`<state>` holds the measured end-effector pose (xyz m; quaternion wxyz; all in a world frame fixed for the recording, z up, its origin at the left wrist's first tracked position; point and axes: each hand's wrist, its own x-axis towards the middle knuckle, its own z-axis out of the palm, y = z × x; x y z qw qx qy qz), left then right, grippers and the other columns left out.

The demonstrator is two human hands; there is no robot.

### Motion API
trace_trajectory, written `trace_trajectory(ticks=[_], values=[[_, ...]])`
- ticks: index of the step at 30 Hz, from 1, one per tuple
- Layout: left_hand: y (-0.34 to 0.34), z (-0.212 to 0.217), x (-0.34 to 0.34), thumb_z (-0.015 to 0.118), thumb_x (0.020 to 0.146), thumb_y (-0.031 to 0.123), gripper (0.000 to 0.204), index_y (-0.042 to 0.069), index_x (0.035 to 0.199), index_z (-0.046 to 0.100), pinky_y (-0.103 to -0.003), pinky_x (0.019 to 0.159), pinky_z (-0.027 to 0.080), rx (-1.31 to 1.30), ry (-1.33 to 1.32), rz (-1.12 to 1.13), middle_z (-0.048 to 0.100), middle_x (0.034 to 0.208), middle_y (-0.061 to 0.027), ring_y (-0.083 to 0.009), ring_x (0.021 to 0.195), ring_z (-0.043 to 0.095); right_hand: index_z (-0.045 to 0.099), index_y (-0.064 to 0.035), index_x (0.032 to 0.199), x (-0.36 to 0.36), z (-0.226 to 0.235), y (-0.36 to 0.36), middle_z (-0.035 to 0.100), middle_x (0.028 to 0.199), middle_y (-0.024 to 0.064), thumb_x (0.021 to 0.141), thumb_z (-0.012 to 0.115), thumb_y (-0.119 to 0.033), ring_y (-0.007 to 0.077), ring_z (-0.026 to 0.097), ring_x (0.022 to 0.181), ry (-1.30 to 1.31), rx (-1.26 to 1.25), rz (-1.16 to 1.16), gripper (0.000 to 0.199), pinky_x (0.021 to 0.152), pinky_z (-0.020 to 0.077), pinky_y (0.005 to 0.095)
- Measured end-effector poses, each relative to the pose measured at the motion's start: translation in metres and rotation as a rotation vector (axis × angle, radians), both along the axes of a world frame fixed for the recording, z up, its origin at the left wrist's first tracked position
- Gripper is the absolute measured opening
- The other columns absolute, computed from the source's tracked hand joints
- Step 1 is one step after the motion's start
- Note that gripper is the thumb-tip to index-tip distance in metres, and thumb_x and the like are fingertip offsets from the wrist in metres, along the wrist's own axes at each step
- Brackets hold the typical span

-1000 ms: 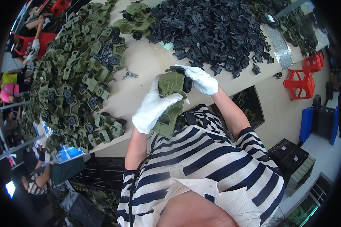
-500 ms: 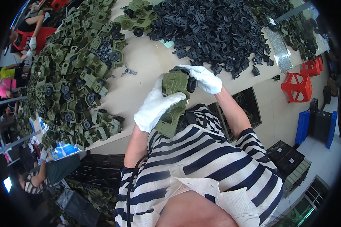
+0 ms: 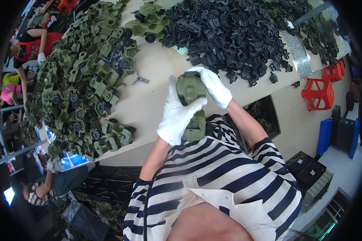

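An olive-green toy jeep [image 3: 191, 89] is held up over the near table edge, close to my striped shirt. My left hand [image 3: 180, 110], in a white glove, wraps round its side with the thumb lying across the middle of the body. At the jeep's far end, a dark part [image 3: 191, 74] sits under the fingers of my right hand [image 3: 215, 85], also gloved and closed round that end. Exactly how those fingertips press on the dark part is hidden.
A heap of black plastic parts [image 3: 225, 34] covers the far side of the table [image 3: 149, 108]. Green jeep bodies [image 3: 96, 86] pile up at left. One small dark-grey piece [image 3: 141, 79] lies between. Red stools [image 3: 318, 94] stand at right; co-workers [image 3: 32, 44] sit at far left.
The jeep has turned more upright, so its wheels no longer show at the side. My left hand has shifted right with it, while my right hand stays at its far end.
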<state>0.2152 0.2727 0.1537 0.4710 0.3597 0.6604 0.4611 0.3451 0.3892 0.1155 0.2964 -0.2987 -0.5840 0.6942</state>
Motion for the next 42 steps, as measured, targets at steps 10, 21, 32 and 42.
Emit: trace_trajectory(ticks=[10,21,32,42], values=[[0.007,-0.020,-0.039,0.075,0.074,0.061,0.090,-0.001,0.133,0.048,-0.042,0.105,0.041,0.547,0.070,-0.108,0.053,0.132,-0.0210,-0.0338,0.121,0.054,0.059,-0.0026,0.121,-0.017,0.017,-0.030,0.059,0.121,0.0169,0.094,0.046,-0.016,0.0290,0.058,0.114,0.091,0.538,-0.148,0.033,0.102,0.0425,0.0366],[0.005,-0.036,-0.036,0.072,0.082,0.036,0.052,0.000,0.116,0.057,-0.042,0.092,0.049,0.666,0.304,-0.027,0.062,0.111,-0.0191,-0.0348,0.102,0.062,0.061,0.0009,0.107,-0.030,0.005,-0.060,0.063,0.102,0.0170,0.089,0.053,-0.002,0.0298,0.064,0.092,0.044,0.492,-0.416,0.020,0.083,0.0506,0.0366],[0.016,-0.069,-0.192,0.078,0.080,0.041,0.071,-0.004,0.128,0.050,-0.047,0.098,0.045,0.063,1.334,0.549,0.055,0.125,-0.0235,-0.0387,0.110,0.056,0.065,0.0034,0.114,0.172,-0.101,0.010,0.067,0.112,0.0148,0.102,0.049,-0.027,0.0237,0.063,0.102,-0.615,0.472,-1.278,0.036,0.093,0.0479,0.0363],[-0.026,-0.094,-0.243,0.072,0.081,0.029,0.066,-0.004,0.134,0.050,-0.040,0.096,0.047,-0.135,0.954,0.655,0.054,0.124,-0.0227,-0.0334,0.112,0.057,0.060,-0.0012,0.121,0.248,-0.092,-0.023,0.061,0.118,0.0208,0.089,0.066,-0.029,0.0321,0.058,0.110,-1.443,0.808,-1.184,0.043,0.099,0.0444,0.0423]])
